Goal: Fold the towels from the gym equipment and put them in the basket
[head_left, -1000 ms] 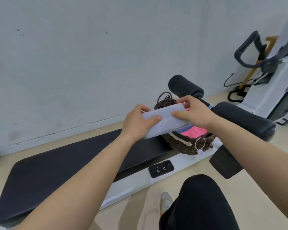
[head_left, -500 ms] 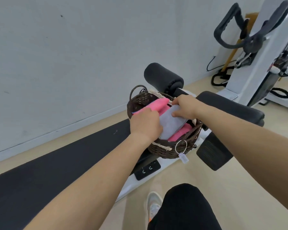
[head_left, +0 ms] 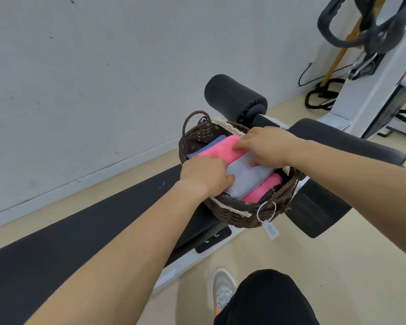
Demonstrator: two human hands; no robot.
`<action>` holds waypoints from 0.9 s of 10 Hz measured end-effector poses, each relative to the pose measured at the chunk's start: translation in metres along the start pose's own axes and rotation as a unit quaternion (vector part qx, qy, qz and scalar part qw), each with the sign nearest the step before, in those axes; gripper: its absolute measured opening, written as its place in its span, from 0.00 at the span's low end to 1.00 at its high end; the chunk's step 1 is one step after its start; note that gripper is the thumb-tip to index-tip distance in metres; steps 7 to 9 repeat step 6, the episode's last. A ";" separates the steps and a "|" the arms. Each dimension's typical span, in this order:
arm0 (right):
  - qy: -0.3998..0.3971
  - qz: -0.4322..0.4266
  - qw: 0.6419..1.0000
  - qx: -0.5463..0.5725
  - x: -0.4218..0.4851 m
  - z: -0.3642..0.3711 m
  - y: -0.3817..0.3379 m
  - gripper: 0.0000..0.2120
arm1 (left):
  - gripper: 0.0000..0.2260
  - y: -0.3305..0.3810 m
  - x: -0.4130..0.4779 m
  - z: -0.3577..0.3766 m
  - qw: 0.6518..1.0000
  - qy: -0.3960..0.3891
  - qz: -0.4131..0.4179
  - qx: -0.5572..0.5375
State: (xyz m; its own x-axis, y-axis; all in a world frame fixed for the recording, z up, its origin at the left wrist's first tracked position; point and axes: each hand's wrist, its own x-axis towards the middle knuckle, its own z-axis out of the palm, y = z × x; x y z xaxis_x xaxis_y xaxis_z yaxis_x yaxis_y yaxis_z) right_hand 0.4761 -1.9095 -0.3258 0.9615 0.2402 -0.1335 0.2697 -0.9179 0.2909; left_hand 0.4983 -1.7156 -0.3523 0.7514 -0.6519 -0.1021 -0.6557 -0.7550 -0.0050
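A pale wall (head_left: 80, 78) fills the back of the room. A long black padded table (head_left: 68, 231) runs along it, low over the beige floor (head_left: 326, 266). A white exercise machine (head_left: 370, 90) stands at the far right with black cables (head_left: 321, 97) coiled at its foot. A black foam roller (head_left: 234, 97) sticks up just behind the basket, and a second black pad (head_left: 338, 141) lies under the person's right forearm.

The brown woven basket (head_left: 230, 213) sits on the table's end. Both forearms reach over it, and the left one hides part of its near rim. Inside, the grey towel (head_left: 249, 177) lies folded on top, between a pink towel (head_left: 220, 148) on the wall side and another pink roll (head_left: 263, 190) on the near side. A blue towel (head_left: 211, 143) shows at the far edge.

The left grip (head_left: 204, 174) holds the grey towel's near end, fingers curled over it and thumb on top. The right grip (head_left: 267, 146) is not closed. Its fingers lie spread on the pink towel and its thumb rests on the grey one.

A wire ring with a paper tag (head_left: 271, 229) hangs from the basket's front. A grey shoe (head_left: 223, 289) stands on the floor below.
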 end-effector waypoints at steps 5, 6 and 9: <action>-0.076 0.073 0.993 0.058 0.015 -0.001 -0.014 0.29 | 0.19 -0.005 0.010 -0.010 0.999 -0.018 -0.019 -0.035; -0.055 0.115 0.986 0.109 0.003 -0.013 -0.026 0.30 | 0.22 -0.014 -0.004 -0.015 0.995 -0.004 -0.023 -0.098; -0.055 0.115 0.986 0.109 0.003 -0.013 -0.026 0.30 | 0.22 -0.014 -0.004 -0.015 0.995 -0.004 -0.023 -0.098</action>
